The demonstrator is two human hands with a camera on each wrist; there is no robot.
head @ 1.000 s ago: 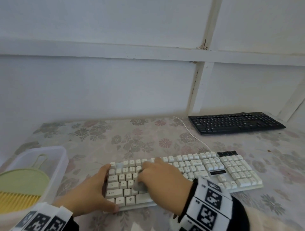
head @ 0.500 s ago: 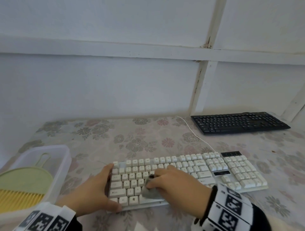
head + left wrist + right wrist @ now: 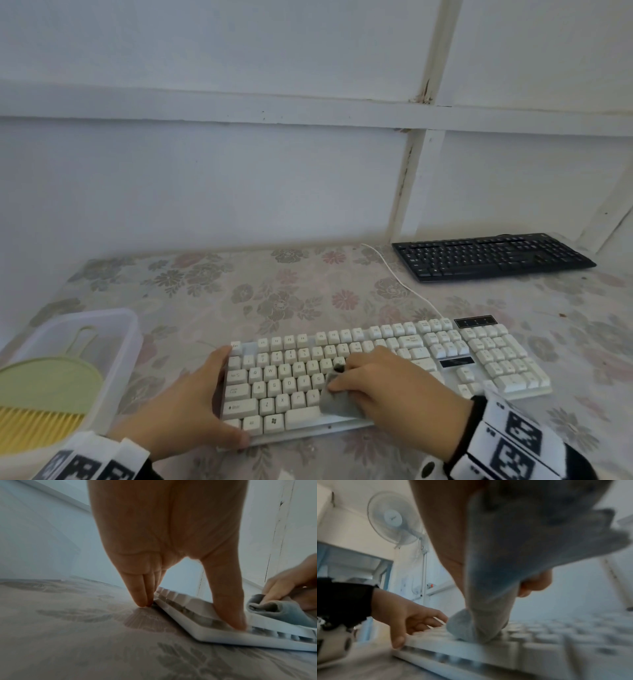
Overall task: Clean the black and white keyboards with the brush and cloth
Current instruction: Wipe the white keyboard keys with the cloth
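Note:
The white keyboard lies near the table's front edge. My right hand grips a crumpled grey cloth and presses it onto the lower key rows left of centre; the right wrist view shows the cloth bunched against the keys. My left hand braces the keyboard's left end: straight fingers lie along the side and the thumb rests on the front corner. The black keyboard sits at the back right, untouched. A green brush with yellow bristles lies in a tub.
The translucent plastic tub stands at the front left of the flowered tablecloth. A white cable runs from the white keyboard toward the wall. The white wall rises right behind the table.
My right hand has slid the cloth rightward and toward the front edge across the white keyboard's keys. The left hand has stayed at the keyboard's left end.

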